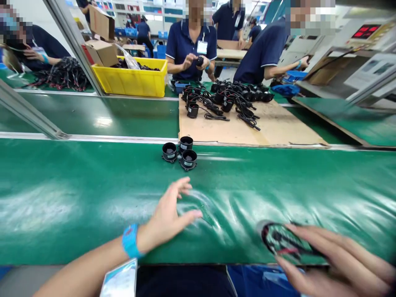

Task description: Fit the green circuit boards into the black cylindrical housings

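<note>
My left hand (167, 216) hovers over the green mat (77, 177), thumb and fingers apart, holding nothing. A blue band (131, 241) circles that wrist. At the lower right my right hand (337, 255) grips a round black part with a green circuit board and red and black wires (286, 241). Motion blurs this part, so its exact kind is unclear. Beyond my left hand, three black round housings (188, 160) with small labels stand close together, open side up, near the mat's far edge.
Across the bench, cardboard (216, 128) bears several black cabled parts (227, 103). A yellow bin (133, 80) stands left of it, with a metal post (74, 45) nearby. One co-worker (192, 45) faces me, handling a black part; another (262, 53) leans right.
</note>
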`<state>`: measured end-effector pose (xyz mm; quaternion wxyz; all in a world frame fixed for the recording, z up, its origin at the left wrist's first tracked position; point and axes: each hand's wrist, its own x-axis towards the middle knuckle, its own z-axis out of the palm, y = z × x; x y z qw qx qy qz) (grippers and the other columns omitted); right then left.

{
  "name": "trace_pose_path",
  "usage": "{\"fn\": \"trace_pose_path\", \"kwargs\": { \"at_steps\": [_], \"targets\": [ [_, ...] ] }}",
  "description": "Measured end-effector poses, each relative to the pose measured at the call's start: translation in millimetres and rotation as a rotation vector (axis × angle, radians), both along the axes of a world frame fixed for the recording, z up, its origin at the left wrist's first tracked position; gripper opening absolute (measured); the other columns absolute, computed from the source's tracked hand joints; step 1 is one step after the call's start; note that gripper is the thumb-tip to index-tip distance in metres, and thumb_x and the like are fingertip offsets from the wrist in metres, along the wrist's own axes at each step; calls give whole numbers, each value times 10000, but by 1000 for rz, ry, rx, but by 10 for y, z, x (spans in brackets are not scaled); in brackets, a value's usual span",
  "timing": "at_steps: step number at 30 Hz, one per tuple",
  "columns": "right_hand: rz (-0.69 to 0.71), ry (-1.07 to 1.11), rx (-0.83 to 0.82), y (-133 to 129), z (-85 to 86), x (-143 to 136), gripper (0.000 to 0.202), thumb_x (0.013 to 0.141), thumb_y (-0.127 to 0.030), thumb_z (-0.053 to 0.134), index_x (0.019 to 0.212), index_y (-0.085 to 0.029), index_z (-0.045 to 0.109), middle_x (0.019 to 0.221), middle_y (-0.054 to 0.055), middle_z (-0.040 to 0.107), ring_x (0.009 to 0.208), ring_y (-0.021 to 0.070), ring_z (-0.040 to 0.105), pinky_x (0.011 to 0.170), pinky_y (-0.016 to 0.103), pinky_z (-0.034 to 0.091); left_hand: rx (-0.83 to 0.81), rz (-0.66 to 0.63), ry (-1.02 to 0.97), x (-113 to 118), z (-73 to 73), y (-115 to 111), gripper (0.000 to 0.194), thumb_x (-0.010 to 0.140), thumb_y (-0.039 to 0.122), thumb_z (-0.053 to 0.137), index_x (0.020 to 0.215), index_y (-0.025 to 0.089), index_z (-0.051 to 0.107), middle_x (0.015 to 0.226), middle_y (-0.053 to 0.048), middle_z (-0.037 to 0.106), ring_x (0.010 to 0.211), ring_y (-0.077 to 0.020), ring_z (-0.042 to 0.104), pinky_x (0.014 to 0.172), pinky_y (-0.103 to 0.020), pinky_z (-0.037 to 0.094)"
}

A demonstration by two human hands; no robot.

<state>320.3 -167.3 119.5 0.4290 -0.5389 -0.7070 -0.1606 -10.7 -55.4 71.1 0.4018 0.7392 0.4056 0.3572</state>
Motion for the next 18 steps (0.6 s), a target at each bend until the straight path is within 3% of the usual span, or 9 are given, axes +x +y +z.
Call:
{"fn": "trace_pose_path", "kwargs": {
  "at_steps": [3, 6, 9, 13, 18],
  "targets": [
    [73, -215, 112, 742, 185, -114, 388, 813, -461, 833, 1151, -283, 762, 831, 59, 762, 655, 231, 707, 594, 372, 571, 154, 161, 121, 42, -106, 611, 844, 864, 394, 788, 1508, 201, 278, 1485, -182, 457, 1407, -344, 480, 1177, -576, 419],
    [111, -27, 94, 1405, 150, -366, 259, 849, -391, 782, 1049, -230, 746, 803, 62, 732, 630, 206, 667, 541, 343, 544, 187, 163, 193, 149, -273, 1024, 885, 814, 277, 830, 1489, 163, 270, 1524, -213, 416, 1462, -365, 420, 1227, -590, 357],
    [160, 141, 58, 1889, 26, -588, 228, 852, -389, 756, 986, -206, 740, 787, 44, 725, 620, 183, 657, 515, 308, 548, 194, 151, 212, 264, -361, 1238, 846, 787, 178, 831, 1454, 151, 312, 1490, -215, 467, 1416, -372, 484, 1195, -587, 408],
    [236, 258, -28, 2118, -93, -749, 232, 830, -374, 766, 984, -202, 744, 809, 32, 733, 622, 168, 670, 540, 289, 589, 185, 156, 218, 306, -344, 1277, 854, 783, 123, 810, 1466, 214, 305, 1435, -157, 537, 1364, -361, 537, 1149, -602, 447],
    [308, 250, -115, 1842, -154, -861, 252, 832, -366, 786, 1022, -207, 737, 777, 22, 703, 583, 136, 619, 493, 244, 549, 79, 102, 235, 99, -350, 777, 1082, 680, 141, 877, 1539, 253, 229, 1308, -127, 604, 1258, -364, 586, 1100, -613, 475]
  ]
}}
